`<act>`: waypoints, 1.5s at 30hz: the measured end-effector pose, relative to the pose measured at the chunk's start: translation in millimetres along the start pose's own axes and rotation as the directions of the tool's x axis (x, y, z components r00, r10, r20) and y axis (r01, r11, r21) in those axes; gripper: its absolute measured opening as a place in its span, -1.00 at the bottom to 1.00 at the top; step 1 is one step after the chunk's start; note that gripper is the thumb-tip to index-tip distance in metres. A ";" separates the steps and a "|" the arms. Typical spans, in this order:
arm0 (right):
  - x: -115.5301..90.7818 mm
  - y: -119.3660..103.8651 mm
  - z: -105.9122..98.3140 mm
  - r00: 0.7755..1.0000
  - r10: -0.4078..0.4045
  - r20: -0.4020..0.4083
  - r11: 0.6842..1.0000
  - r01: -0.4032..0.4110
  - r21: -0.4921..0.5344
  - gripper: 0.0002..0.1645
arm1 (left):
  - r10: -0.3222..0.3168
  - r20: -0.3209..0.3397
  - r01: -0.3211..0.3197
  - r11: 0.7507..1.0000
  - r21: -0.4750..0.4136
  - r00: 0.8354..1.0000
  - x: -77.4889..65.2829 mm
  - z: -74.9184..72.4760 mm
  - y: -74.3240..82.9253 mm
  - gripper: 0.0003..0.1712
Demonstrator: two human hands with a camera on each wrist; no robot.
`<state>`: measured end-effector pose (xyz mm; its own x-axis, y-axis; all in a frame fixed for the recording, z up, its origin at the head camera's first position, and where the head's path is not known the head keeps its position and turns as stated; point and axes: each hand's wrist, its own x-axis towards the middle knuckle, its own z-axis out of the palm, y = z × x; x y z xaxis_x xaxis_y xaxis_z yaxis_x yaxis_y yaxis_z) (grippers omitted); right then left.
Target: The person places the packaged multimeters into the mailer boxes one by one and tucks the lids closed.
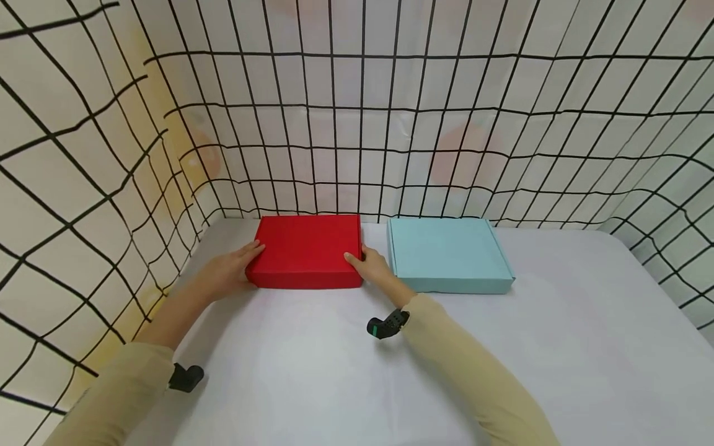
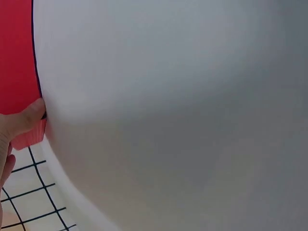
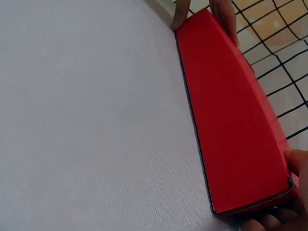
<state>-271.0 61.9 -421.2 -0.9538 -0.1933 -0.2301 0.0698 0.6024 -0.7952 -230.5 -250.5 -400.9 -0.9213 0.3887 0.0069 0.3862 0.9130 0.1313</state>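
A flat red cardboard box (image 1: 309,248) lies at the back of the white table, with its lid down. My left hand (image 1: 225,272) grips its left end, thumb at the lower front corner and fingers up along the side. At the opposite end my right hand (image 1: 375,267) holds the box, its thumb on the top edge and its other fingers curled around the right side. The right wrist view shows the red box's long front wall (image 3: 226,110) between both hands, with right-hand fingers (image 3: 272,222) low at the near end.
A closed light-blue box (image 1: 449,251) lies just right of the red one, close to my right hand. Black wire grid (image 1: 362,108) stands along the back and both sides of the white table (image 1: 312,371). Each wrist wears a black device (image 1: 387,324).
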 end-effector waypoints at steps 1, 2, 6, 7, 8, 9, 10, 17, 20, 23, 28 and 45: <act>0.9 -0.1 -1.6 1.000 0.006 -0.005 1.000 -0.006 -0.005 -0.31 | 0.009 -0.010 -0.009 1.000 0.008 1.000 1.4 -0.3 0.6 -0.03; 1.7 -0.2 -3.3 1.000 0.013 -0.008 1.000 -0.013 -0.003 -0.31 | 0.017 -0.019 -0.016 1.000 0.017 1.000 2.9 -0.6 1.7 -0.05; 3.9 -2.0 -10.9 0.999 0.028 -0.021 1.000 -0.028 0.001 -0.27 | 0.041 -0.053 -0.039 0.998 0.039 0.998 9.2 -4.0 4.5 -0.06; 4.2 -3.0 -12.4 0.999 0.028 -0.021 1.000 -0.029 -0.005 -0.26 | 0.044 -0.054 -0.041 0.998 0.045 0.998 10.6 -5.4 4.7 -0.05; 4.6 -4.0 -13.5 1.000 0.026 -0.015 1.000 -0.026 -0.006 -0.25 | 0.044 -0.052 -0.042 0.998 0.049 0.998 12.0 -7.3 4.9 -0.05; 5.2 -4.8 -14.5 1.000 0.024 -0.011 1.000 -0.024 -0.013 -0.24 | 0.043 -0.047 -0.040 0.998 0.052 0.998 13.4 -9.3 4.8 -0.05; 5.8 -5.6 -15.4 1.000 0.020 -0.008 1.000 -0.021 -0.020 -0.23 | 0.039 -0.042 -0.037 0.998 0.048 0.998 14.9 -11.6 4.8 -0.05; 9.1 -10.9 -20.0 1.000 0.013 -0.013 1.000 -0.013 0.006 -0.22 | 0.028 -0.025 -0.026 0.998 0.057 0.999 25.1 -24.0 3.6 -0.05; 8.5 -10.2 -23.3 1.000 0.010 -0.019 1.000 -0.011 -0.003 -0.24 | 0.037 -0.010 -0.036 0.995 0.094 0.999 27.3 -24.6 7.0 -0.06; 9.7 -9.2 -28.6 1.000 -0.012 -0.026 0.999 0.011 -0.030 -0.25 | 0.026 0.010 -0.026 0.995 0.099 1.000 31.0 -26.1 12.5 -0.06; 13.2 -8.5 -32.0 0.999 -0.024 -0.023 0.998 0.022 -0.064 -0.23 | 0.001 0.018 -0.003 0.996 0.085 1.000 33.1 -27.7 17.1 -0.08; 1.2 2.4 1.6 0.999 -0.047 -0.007 0.998 0.046 -0.048 -0.27 | 0.030 0.025 -0.034 0.989 0.141 0.999 3.4 -15.3 13.5 -0.13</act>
<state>-271.5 61.8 -424.3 -0.9581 -0.2154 -0.1886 0.0114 0.6295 -0.7769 -229.1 -238.7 -383.9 -0.9078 0.4192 -0.0137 0.4194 0.9078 -0.0098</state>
